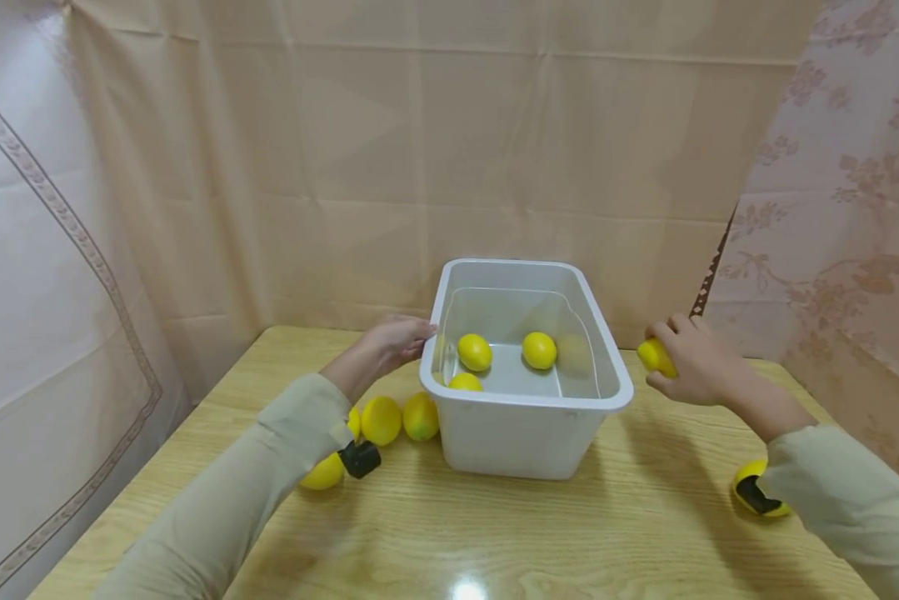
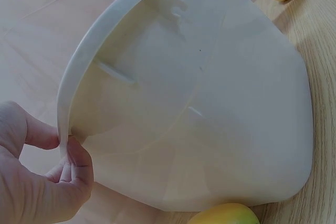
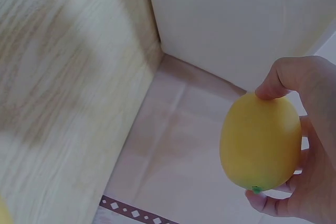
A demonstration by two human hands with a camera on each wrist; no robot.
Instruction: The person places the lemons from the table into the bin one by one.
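A grey-white plastic bin (image 1: 524, 433) stands on the wooden table, with several lemons inside, one of them a lemon (image 1: 540, 351) at the right of its floor. My left hand (image 1: 395, 343) pinches the bin's left rim between thumb and curled fingers, as the left wrist view shows closely. To the right of the bin, my right hand (image 1: 695, 362) holds a lemon (image 3: 261, 142) up off the table, thumb on one side and fingers round the other. That lemon has a small green tip.
Left of the bin, several lemons (image 1: 382, 420) lie on the table (image 1: 419, 542), partly hidden by my left sleeve. Another lemon (image 1: 756, 487) lies near my right sleeve. A beige cloth (image 1: 494, 150) hangs behind the table, with patterned cloth at both sides.
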